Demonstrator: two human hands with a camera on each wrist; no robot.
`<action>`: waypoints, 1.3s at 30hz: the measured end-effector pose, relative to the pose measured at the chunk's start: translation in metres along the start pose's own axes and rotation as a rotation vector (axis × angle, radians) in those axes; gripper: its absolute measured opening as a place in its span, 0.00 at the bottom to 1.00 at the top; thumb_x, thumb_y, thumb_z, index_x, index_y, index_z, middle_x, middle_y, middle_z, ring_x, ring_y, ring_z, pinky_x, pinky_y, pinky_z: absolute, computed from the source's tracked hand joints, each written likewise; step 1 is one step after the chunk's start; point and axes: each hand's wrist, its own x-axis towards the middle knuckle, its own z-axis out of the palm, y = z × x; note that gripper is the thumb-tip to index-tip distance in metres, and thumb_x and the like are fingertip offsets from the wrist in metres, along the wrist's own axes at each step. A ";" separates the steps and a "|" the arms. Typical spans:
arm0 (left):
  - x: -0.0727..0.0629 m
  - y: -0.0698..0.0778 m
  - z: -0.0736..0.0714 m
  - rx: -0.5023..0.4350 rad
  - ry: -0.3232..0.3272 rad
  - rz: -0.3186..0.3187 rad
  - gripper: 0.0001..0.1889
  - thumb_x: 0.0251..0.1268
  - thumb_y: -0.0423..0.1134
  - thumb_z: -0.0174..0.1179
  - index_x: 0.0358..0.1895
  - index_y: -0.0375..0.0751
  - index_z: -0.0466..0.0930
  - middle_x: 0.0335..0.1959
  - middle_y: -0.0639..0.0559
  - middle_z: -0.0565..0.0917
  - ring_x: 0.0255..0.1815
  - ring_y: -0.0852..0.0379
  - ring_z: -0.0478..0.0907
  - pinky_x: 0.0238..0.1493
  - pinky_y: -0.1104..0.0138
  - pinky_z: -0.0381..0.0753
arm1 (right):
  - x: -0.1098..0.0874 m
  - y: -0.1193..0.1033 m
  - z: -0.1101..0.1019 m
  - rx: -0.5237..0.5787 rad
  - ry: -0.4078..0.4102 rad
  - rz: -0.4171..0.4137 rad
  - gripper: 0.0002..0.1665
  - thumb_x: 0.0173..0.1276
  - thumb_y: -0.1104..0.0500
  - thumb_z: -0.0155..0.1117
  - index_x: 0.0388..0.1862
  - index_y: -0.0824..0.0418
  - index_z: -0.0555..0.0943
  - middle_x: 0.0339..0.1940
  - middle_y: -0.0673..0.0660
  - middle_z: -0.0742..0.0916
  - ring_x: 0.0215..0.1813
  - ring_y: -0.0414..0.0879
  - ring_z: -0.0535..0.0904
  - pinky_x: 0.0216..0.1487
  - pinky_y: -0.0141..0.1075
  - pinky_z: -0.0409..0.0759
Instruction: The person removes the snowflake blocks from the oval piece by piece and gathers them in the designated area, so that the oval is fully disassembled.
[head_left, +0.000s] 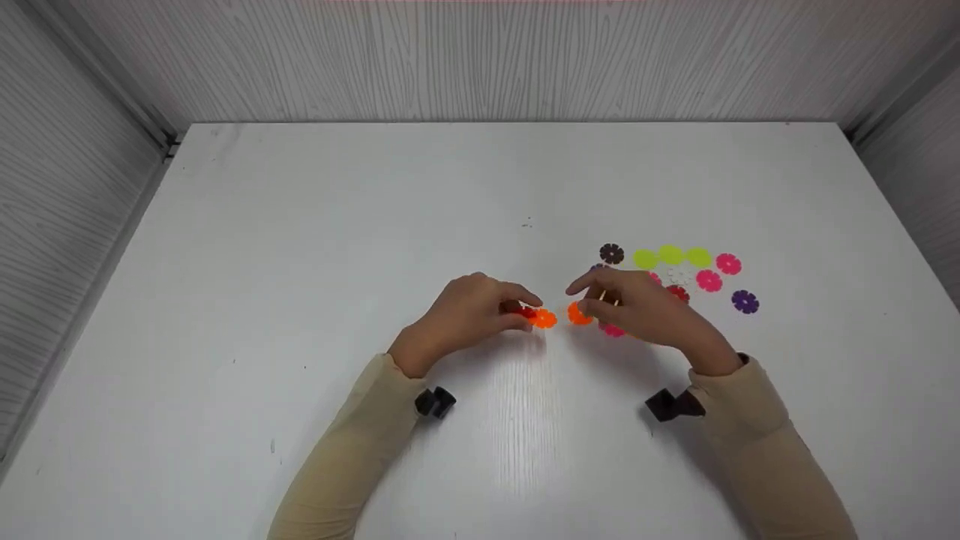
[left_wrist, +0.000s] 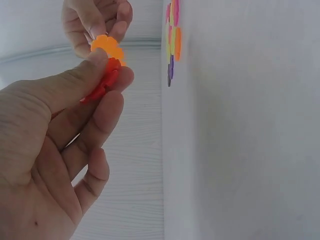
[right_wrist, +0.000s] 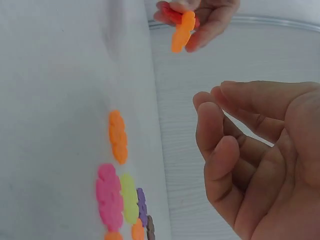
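My left hand (head_left: 471,309) pinches a red flower-shaped interlocking disc (left_wrist: 104,84) between thumb and fingers. An orange disc (head_left: 545,319) meets its edge and sticks out toward the right; in the right wrist view the two appear joined at an angle. Close by on the right, my right hand (head_left: 643,304) hovers over the table with loosely bent fingers. Nothing shows between its fingertips in the right wrist view. Beneath it, a loose orange disc (right_wrist: 118,137) lies on the table, and a pink disc (right_wrist: 109,197) lies beside that, partly covered by the hand in the head view.
Several more discs spread over the white table (head_left: 337,225) beyond the right hand: yellow-green (head_left: 670,255), dark brown (head_left: 611,253), white (head_left: 679,275), pink (head_left: 728,263) and purple (head_left: 745,301). Wood-grain panels (head_left: 480,60) stand along the back and sides.
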 end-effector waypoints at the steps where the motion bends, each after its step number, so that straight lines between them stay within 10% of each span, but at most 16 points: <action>1: 0.000 0.000 0.000 0.006 0.015 0.015 0.13 0.59 0.43 0.67 0.46 0.47 0.87 0.35 0.54 0.89 0.35 0.59 0.83 0.41 0.67 0.76 | 0.001 -0.001 0.003 -0.008 -0.014 -0.012 0.16 0.70 0.58 0.59 0.55 0.61 0.79 0.36 0.60 0.85 0.31 0.52 0.80 0.33 0.32 0.77; 12: 0.000 0.002 0.000 0.037 0.084 0.067 0.11 0.55 0.45 0.70 0.37 0.42 0.86 0.30 0.52 0.89 0.31 0.57 0.81 0.42 0.64 0.73 | 0.006 -0.004 0.021 -0.057 -0.082 -0.061 0.23 0.66 0.54 0.65 0.59 0.59 0.77 0.38 0.56 0.85 0.32 0.44 0.79 0.36 0.33 0.79; 29: -0.001 0.002 0.001 0.205 0.218 0.219 0.10 0.55 0.43 0.69 0.37 0.42 0.90 0.31 0.51 0.89 0.31 0.54 0.77 0.37 0.63 0.75 | 0.006 -0.012 0.027 0.006 0.070 -0.138 0.21 0.63 0.58 0.68 0.55 0.60 0.81 0.31 0.55 0.85 0.29 0.44 0.73 0.30 0.27 0.73; 39: -0.001 0.000 0.000 0.178 0.180 0.303 0.06 0.57 0.38 0.68 0.36 0.43 0.90 0.25 0.51 0.85 0.29 0.54 0.77 0.39 0.61 0.72 | 0.005 -0.007 0.022 0.011 0.061 -0.120 0.21 0.64 0.60 0.68 0.57 0.59 0.81 0.34 0.55 0.85 0.31 0.44 0.75 0.32 0.27 0.76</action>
